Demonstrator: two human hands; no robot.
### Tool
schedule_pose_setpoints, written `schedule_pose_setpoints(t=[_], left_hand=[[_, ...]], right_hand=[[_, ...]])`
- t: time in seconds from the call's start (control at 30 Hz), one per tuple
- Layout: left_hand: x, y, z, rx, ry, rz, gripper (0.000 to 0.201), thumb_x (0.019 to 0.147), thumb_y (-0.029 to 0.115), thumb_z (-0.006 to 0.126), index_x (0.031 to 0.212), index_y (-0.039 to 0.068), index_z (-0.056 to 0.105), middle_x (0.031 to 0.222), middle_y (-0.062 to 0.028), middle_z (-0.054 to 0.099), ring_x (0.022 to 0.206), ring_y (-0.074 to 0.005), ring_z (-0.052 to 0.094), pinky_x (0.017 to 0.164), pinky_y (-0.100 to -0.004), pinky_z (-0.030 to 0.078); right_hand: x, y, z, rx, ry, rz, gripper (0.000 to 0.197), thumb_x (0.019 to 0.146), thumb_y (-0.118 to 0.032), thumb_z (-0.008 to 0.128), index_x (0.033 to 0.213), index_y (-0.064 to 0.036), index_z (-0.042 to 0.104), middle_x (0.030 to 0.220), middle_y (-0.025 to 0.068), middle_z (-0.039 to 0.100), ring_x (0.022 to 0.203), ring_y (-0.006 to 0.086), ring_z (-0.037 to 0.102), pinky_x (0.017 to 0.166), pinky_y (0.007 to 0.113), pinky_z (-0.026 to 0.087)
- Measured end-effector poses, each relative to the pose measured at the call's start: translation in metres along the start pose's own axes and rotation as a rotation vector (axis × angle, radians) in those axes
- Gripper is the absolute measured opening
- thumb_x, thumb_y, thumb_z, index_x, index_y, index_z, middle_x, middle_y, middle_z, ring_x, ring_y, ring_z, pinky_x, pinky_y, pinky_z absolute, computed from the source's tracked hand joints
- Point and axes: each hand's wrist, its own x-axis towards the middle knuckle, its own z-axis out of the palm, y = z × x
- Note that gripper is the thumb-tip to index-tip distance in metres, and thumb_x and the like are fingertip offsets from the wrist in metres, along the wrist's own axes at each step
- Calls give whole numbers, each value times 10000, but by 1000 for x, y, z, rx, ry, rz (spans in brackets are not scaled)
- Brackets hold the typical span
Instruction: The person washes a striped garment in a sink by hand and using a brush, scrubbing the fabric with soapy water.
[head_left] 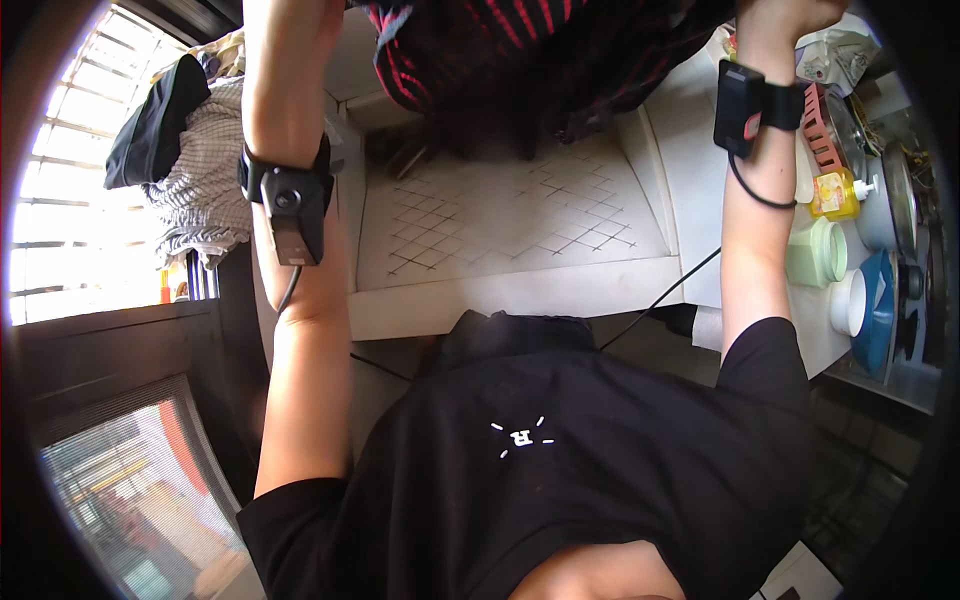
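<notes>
Over basin point(520, 290): dark red-striped cloth point(560, 60), between 2 arms point(755, 240), cut by top edge.
Left hand: out of frame, can't tell its grip.
Right hand point(800, 14): top right, partly cut off; can't tell if it grips the cloth.
Beside right arm: yellow pump bottle point(835, 200), pale green jar point(812, 255).

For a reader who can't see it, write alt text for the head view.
Dark red-striped cloth lies between two outstretched forearms, above a pale sink. The right hand is cut by the top edge; the left hand is out of view. A yellow bottle is at right.
</notes>
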Motion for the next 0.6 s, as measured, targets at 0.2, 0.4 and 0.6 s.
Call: schedule_pose_setpoints(t=[0.2, 0.4, 0.6], left_hand=[[-99, -112, -36, 493, -370, 200, 253, 790, -50, 577, 1026, 41, 587, 918, -33, 598, 911, -148, 555, 851, -295, 446], [-224, -251, -98, 975, -726, -460, 334, 841, 71, 590, 1174, 101, 587, 980, -172, 673, 895, -337, 647, 782, -404, 501], [-257, -281, -123, 961, -1034, -637, 452, 849, 61, 504, 1290, 108, 593, 1096, -136, 700, 983, -320, 660, 835, -392, 510]], right_hand=[[-120, 47, -100, -440, -679, 143, 333, 772, 142, 515, 1043, -34, 596, 989, 29, 627, 947, 138, 571, 878, 263, 454], [-281, 31, -213, -1073, -1754, 589, 215, 825, -40, 495, 998, -8, 618, 955, 243, 634, 937, 416, 620, 824, 495, 508], [-330, 10, -232, -1030, -1981, 828, 341, 786, -21, 517, 1074, -70, 692, 1018, 235, 688, 994, 376, 666, 856, 466, 538]])
